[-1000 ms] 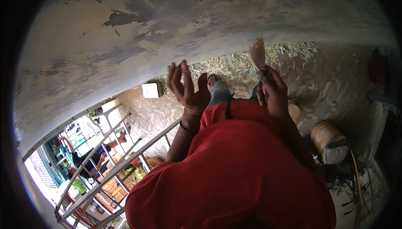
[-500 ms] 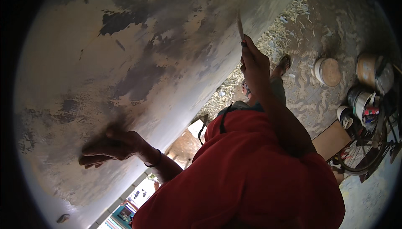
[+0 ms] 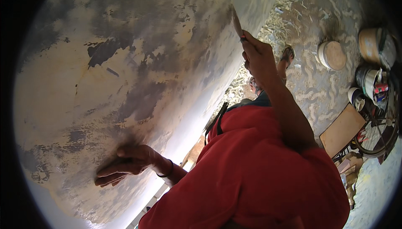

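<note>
A patchy wall [image 3: 50, 111], cream with dark grey areas where the coating is worn or peeled, fills the left half of the head view. My left hand [image 3: 129, 165] reaches out to it at the lower left, fingers stretched and held together, seemingly resting on its surface and casting a shadow. In my right hand [image 3: 259, 55] is a flat-bladed scraper [image 3: 236, 20], gripped in closed fingers. Its blade points away from me and lies against or very near the far part of the wall; exact contact cannot be made out. The handle is mostly hidden in my fist.
Pale flakes or shavings [image 3: 284, 13] litter the floor along the wall's foot, near my sandalled feet [image 3: 287, 55]. To the right stand a round lidded tub [image 3: 333, 56], several buckets, a brown board or box [image 3: 343, 129] and a bicycle wheel [image 3: 379, 139].
The whole view has shifted slightly. My right hand's scraper now leans more to the left at its tip. My left hand stays outstretched at the wall.
</note>
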{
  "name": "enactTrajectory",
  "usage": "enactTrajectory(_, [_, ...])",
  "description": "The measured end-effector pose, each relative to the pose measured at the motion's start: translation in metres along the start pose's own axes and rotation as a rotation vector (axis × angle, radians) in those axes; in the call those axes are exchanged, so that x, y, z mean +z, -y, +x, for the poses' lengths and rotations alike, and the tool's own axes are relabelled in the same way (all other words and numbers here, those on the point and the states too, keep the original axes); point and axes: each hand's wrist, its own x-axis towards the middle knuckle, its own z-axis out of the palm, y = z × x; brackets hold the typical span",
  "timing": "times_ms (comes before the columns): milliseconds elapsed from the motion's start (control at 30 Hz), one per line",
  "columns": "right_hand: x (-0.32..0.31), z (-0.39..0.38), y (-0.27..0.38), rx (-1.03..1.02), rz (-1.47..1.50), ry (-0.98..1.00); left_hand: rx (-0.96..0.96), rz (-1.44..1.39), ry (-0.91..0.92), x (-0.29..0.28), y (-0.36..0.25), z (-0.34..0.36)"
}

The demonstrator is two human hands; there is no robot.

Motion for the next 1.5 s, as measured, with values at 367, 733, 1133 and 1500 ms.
enactTrajectory(367, [0.013, -0.02, 0.026, 0.147, 0.013, -0.092, 0.008, -0.018, 0.007, 0.0, 0.002, -0.003])
enactTrajectory(733, [0.02, -0.02, 0.022, 0.051, -0.104, -0.101, 0.075, -0.001, 0.026, -0.002, 0.0, -0.001])
enactTrajectory(1133, [0.009, -0.005, 0.049, 0.194, -0.028, -0.039, 0.141, -0.123, 0.035, -0.002, 0.004, 0.003])
enactTrajectory(1500, [0.007, -0.002, 0.057, 0.168, 0.07, -0.072, 0.01, -0.115, 0.04, -0.003, -0.001, 0.001])
